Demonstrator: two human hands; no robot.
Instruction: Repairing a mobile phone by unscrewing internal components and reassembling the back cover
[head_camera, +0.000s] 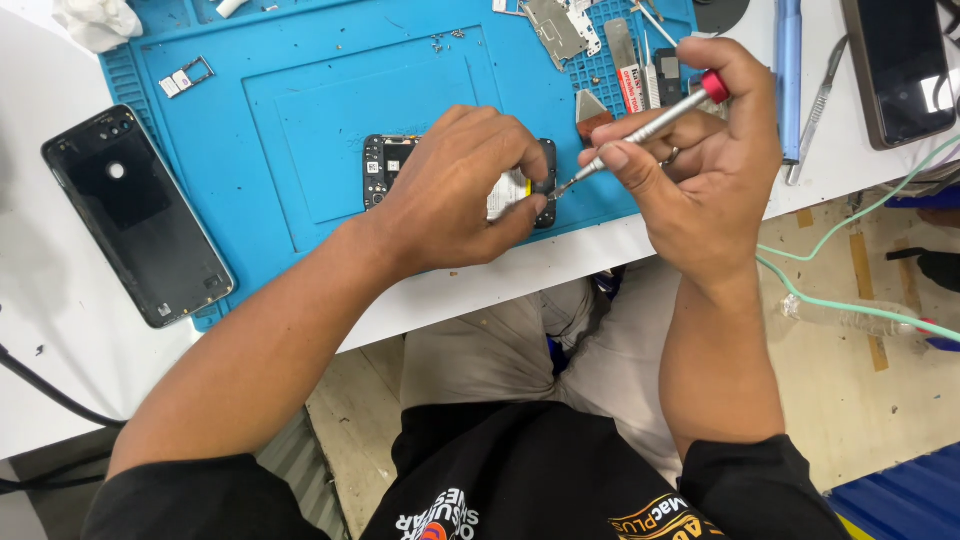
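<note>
— Blue silicone mat (300, 110): what's lying on it?

— An opened phone (395, 165) near the front edge. My left hand (455, 190) is clamped over it, fingers curled. My right hand (700, 160) pinches a silver screwdriver (650, 125), tip at the phone's end.

— And the mat's compartments?

— Metal shields (555, 30) and small tools in the top-right sections. A black back cover (135, 215) lies left.
</note>
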